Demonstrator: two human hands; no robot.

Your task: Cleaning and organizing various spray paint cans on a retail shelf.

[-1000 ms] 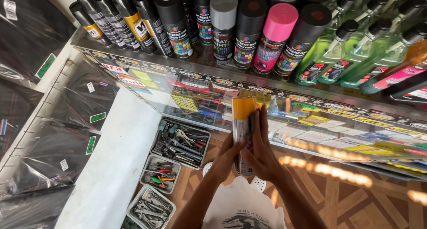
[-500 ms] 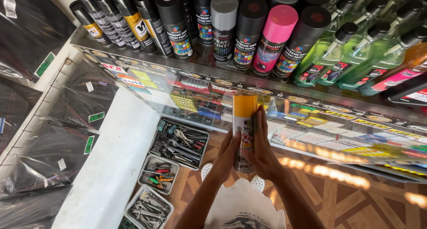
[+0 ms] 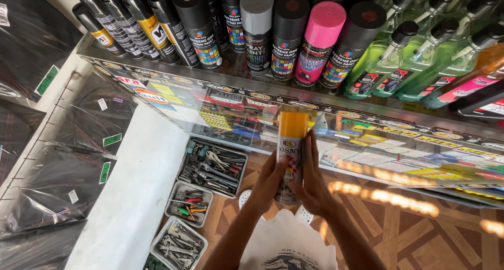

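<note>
The person stood over a wooden patterned floor [image 3: 420, 233], both forearms raised in front of a white shirt [image 3: 286, 246]. The left hand [image 3: 269, 182] and the right hand [image 3: 313, 182] pressed a spray can [image 3: 290, 157] between them, fingers stretched nearly straight along its sides rather than curled round it, so the can was pinched upright between the palms. The can had a yellow cap and stood just in front of the edge of a glass counter [image 3: 367, 144], above the floor. Down to the left of the hands, three grey trays of tools [image 3: 212, 167] lay on the floor in a row beside a white ledge [image 3: 126, 196]. Further left, black plastic bags [image 3: 58, 160] hung on a wire rack. Beyond the can, the glass counter ran across, with coloured stickers along its front edge. On top of it at the back stood a row of spray cans [image 3: 257, 31] with black, grey and pink caps, and to the right green spray bottles [image 3: 420, 60].
</note>
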